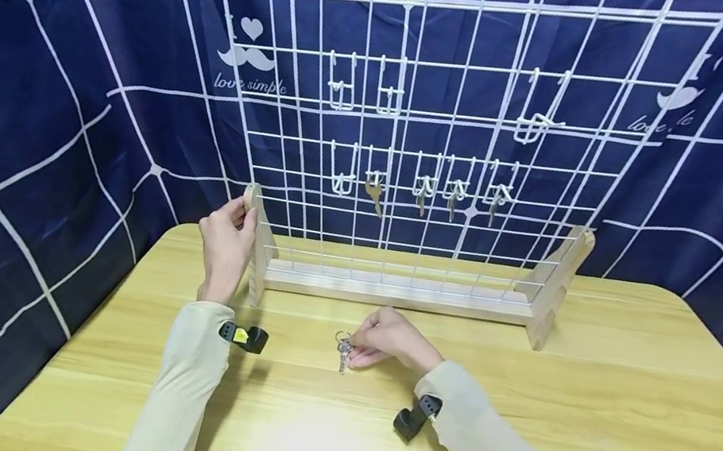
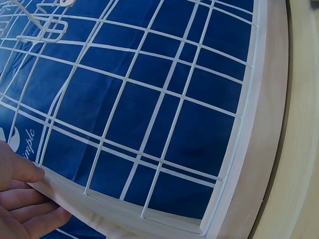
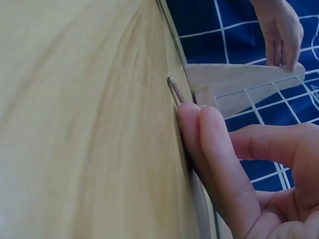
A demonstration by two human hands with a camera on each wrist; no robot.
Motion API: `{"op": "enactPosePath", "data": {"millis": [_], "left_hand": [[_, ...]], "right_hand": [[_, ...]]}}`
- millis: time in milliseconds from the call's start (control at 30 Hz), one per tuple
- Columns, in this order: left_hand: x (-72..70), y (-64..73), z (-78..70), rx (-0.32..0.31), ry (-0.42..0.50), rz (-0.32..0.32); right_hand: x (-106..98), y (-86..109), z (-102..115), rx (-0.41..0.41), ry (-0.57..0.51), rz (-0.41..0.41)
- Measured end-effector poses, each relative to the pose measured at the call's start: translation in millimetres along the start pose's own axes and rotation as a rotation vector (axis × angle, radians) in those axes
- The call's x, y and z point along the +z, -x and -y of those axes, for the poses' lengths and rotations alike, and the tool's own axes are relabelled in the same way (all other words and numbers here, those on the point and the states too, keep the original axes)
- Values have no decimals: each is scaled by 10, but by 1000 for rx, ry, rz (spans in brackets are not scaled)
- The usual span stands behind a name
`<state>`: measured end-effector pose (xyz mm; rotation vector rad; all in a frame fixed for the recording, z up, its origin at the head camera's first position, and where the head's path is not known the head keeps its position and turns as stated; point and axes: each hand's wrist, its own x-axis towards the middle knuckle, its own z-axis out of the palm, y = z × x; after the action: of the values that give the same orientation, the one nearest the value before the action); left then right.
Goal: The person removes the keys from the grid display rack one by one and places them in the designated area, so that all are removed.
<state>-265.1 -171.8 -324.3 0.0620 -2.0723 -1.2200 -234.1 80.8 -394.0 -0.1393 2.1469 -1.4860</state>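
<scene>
At the left end of the white wire grid rack (image 1: 363,214), my left hand (image 1: 230,239) grips the top of the wooden side support (image 1: 261,248). In the left wrist view, the fingers of my left hand (image 2: 22,196) rest along that support's edge, thumb on the near face. My right hand (image 1: 388,339) is low over the tabletop in front of the rack, pinching a silver key (image 1: 344,350) with a ring at its top. Only a narrow edge of the key (image 3: 175,88) shows past the fingertips in the right wrist view; the rest is hidden.
Several keys (image 1: 422,196) hang from white wire hooks in the grid's lower row. An unloaded hook (image 1: 342,182) is left of them, with more hooks (image 1: 390,97) above. The rack stands on a wooden table (image 1: 626,369) before a dark blue curtain (image 1: 67,85).
</scene>
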Motion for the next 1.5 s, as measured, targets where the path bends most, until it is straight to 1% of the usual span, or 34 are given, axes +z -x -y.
{"op": "enactPosePath", "data": {"millis": [167,333,400,533,667,767,867,967,1033,1100,1167,1233,1300,1400,1500], "left_hand": [[5,-2,2,2,0,-7],[7,-5,-2,-8,-4,1],[8,-6,-2,-10,-8,4],[5,-8,-1,-13,-12,4],[-6,-7,4,-19,-16,1],[-8,-2,7,-12,-28,-3],[-1,-2,12,2,-35,-10],[6,-3,13,15,-36,-15],[14,-6,9,19,-34,-14],[22,-8,5,20,-33,-9],[26,-14,7,16,-30,-6],[23,-17,12,13,-33,-6],[16,-17,14,11,-35,-6],[6,-11,15,18,-38,-7],[9,-3,18,34,-38,-14]], "right_hand": [[-30,43,-5,-5,-24,12],[-34,110,0,-3,-8,18],[-19,137,-4,-2,-17,45],[34,176,-9,-24,-80,127],[77,191,0,-47,-131,161],[72,209,8,-51,-126,165],[21,246,62,-54,-62,145],[-73,320,240,-84,35,60],[-150,400,426,-143,116,-34],[-223,481,632,-239,195,-153],[-282,541,829,-357,276,-292],[-317,567,999,-474,342,-433],[-340,558,1129,-582,383,-556],[-353,517,1274,-702,406,-687],[-344,467,1362,-756,429,-769]]}}
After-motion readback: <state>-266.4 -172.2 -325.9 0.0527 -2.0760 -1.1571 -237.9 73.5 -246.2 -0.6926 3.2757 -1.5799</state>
